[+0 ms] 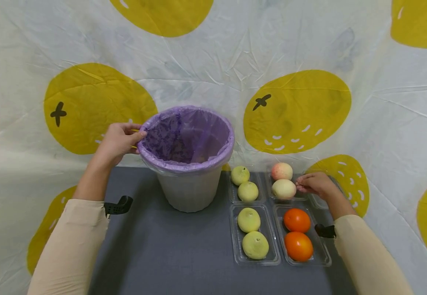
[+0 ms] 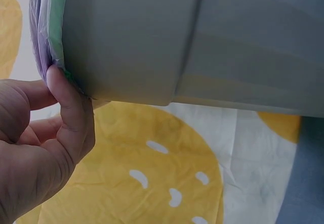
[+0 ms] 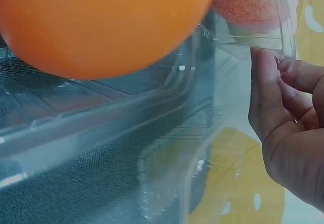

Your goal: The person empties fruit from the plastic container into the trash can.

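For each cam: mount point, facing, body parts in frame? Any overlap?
Head: worn on the head, facing forward and down at the waste bin; left hand, right hand and both sleeves show.
Left wrist: on that wrist, facing the bin's outer wall and purple liner; only the left hand shows.
Right wrist: on that wrist, close on an orange-red fruit, peach tray beyond; only the right hand shows.
Shared: head and left wrist both catch the bin and left hand.

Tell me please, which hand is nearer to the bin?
Left. The left hand holds the bin by its rim; the right hand is well to its right, pinching the peach tray.
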Motion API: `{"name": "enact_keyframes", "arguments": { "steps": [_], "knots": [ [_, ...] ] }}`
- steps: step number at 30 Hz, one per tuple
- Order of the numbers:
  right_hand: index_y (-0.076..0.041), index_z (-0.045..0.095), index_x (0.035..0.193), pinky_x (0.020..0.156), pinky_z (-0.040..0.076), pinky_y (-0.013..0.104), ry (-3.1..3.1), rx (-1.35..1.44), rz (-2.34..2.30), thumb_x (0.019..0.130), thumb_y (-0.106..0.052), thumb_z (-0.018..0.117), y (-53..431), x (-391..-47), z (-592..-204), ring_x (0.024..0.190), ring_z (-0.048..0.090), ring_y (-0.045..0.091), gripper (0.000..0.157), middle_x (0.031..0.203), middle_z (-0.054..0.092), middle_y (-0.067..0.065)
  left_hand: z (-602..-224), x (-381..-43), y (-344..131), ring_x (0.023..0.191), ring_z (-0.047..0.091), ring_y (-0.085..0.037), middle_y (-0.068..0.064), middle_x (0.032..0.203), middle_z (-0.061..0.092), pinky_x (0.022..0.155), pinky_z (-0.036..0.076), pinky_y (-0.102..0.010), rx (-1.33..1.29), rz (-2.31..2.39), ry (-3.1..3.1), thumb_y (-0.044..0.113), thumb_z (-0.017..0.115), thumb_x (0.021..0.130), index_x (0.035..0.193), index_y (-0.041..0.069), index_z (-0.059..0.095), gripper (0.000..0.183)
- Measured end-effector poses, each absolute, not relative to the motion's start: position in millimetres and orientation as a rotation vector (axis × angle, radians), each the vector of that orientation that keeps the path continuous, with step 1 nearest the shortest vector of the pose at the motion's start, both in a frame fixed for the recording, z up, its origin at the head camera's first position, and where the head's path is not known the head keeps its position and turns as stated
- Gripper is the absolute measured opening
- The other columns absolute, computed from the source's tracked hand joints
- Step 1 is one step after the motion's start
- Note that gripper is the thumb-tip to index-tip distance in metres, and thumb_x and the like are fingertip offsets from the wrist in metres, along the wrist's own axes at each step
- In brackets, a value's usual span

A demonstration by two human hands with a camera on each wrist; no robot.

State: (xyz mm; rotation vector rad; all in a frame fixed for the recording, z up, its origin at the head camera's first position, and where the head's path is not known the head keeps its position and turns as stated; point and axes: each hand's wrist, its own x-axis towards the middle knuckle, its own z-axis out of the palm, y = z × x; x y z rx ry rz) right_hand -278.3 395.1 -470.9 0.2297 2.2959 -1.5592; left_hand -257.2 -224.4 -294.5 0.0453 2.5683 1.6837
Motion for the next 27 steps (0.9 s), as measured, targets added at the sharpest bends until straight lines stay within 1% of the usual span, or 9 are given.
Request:
{"name": "enact_keyframes", "arguments": {
  "steps": [5, 12, 16, 23, 27],
  "knots": [
    [0.025, 0.049, 0.135, 0.074, 0.063, 0.024, 2.293, 0.193, -1.588, 0.105, -0.005, 0.058, 398, -274, -460, 0.075, 0.073, 0.005, 0.042, 0.086, 0.075, -0.003, -295, -259, -224, 0.075, 0.065, -0.003, -0.027, 0.143, 0.051, 0.065, 0.059, -0.020, 0.046, 1.681, 2.559, 0.024, 0.057, 0.107, 0.155, -0.003, 0.042, 0.056],
    [0.025, 0.052, 0.131, 0.075, 0.062, 0.022, 2.276, 0.139, -1.618, 0.105, -0.004, 0.059, 397, -270, -442, 0.077, 0.072, 0.004, 0.040, 0.087, 0.074, -0.007, -297, -262, -225, 0.075, 0.064, -0.003, -0.027, 0.147, 0.049, 0.065, 0.059, -0.020, 0.033, 1.678, 2.553, 0.024, 0.056, 0.108, 0.156, -0.002, 0.041, 0.057],
    [0.024, 0.054, 0.130, 0.077, 0.062, 0.022, 2.279, 0.121, -1.621, 0.105, -0.006, 0.059, 395, -268, -431, 0.079, 0.073, 0.005, 0.039, 0.087, 0.074, -0.006, -296, -262, -224, 0.076, 0.064, -0.003, -0.026, 0.147, 0.049, 0.066, 0.060, -0.021, 0.037, 1.676, 2.555, 0.025, 0.056, 0.108, 0.156, -0.002, 0.040, 0.057],
    [0.024, 0.051, 0.132, 0.076, 0.061, 0.020, 2.271, 0.091, -1.610, 0.105, -0.008, 0.058, 390, -270, -414, 0.079, 0.073, 0.005, 0.042, 0.088, 0.074, -0.005, -295, -258, -223, 0.076, 0.066, -0.005, -0.025, 0.143, 0.050, 0.067, 0.060, -0.021, 0.037, 1.677, 2.567, 0.026, 0.057, 0.107, 0.155, -0.002, 0.042, 0.057],
    [0.022, 0.056, 0.128, 0.078, 0.062, 0.022, 2.264, 0.064, -1.621, 0.105, -0.007, 0.059, 380, -270, -399, 0.079, 0.073, 0.005, 0.037, 0.088, 0.074, -0.004, -295, -257, -223, 0.076, 0.066, -0.004, -0.027, 0.146, 0.050, 0.066, 0.060, -0.021, 0.032, 1.677, 2.560, 0.026, 0.057, 0.107, 0.155, -0.002, 0.041, 0.058]
  ]
}}
